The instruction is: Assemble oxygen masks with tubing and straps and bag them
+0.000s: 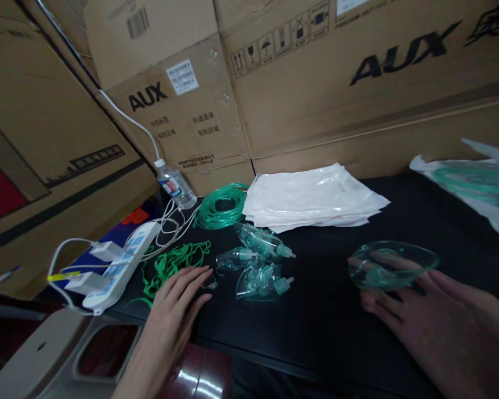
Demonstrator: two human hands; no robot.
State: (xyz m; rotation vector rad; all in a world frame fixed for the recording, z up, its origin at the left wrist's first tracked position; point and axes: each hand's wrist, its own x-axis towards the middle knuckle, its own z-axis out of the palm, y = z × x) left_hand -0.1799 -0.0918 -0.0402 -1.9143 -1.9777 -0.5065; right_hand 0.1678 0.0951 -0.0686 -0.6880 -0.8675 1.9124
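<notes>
In the head view, my right hand (436, 318) holds a clear green-tinted oxygen mask (393, 266) above the right part of the black table. Its fingers reach under and around the mask. My left hand (181, 293) rests at the table's front with fingers stretched out, beside a tangle of green elastic straps (172, 266). Close to its fingertips lie small shiny pieces (210, 282), too small to make out fully. Between the hands sits a group of similar masks (260, 280) with pale green connectors.
Coiled green tubing (220, 208) lies behind the straps, next to a stack of white plastic bags (311, 197). At left are a power strip (122, 271) with cables and a tilted bottle (174, 185). Bagged tubing (474, 180) lies far right. Cardboard boxes (357, 122) wall the back.
</notes>
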